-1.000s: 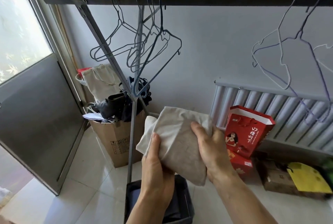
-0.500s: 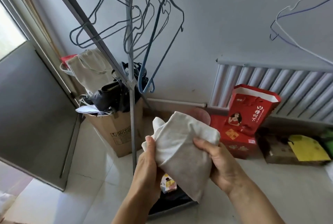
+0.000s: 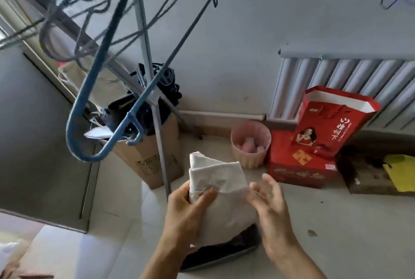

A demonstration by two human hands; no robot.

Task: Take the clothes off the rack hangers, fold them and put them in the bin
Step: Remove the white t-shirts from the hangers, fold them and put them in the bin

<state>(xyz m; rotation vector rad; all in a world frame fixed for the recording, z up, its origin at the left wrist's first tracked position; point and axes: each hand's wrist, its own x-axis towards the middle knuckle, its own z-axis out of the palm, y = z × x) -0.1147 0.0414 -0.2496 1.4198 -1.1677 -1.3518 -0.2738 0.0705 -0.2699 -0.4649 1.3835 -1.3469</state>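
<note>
A folded beige garment [image 3: 221, 191] hangs low in front of me, just above the dark bin [image 3: 233, 250] on the floor. My left hand [image 3: 189, 209] grips the garment's left side, thumb across its front. My right hand [image 3: 269, 202] is beside the garment's right edge, fingers spread and blurred, holding nothing. Dark cloth lies inside the bin. Several bare wire hangers [image 3: 94, 81] dangle from the rack at the upper left, the nearest a blue one.
The rack's metal pole [image 3: 157, 126] stands just left of the garment. Behind it sits a cardboard box [image 3: 152, 157] stuffed with dark items. A pink cup [image 3: 250, 147], red gift box and bag [image 3: 323, 135] and a radiator [image 3: 350, 85] line the wall.
The view has tilted down toward the floor. The garment has dropped lower over the bin. My right hand has let go of it and opened; my left hand keeps its grip.
</note>
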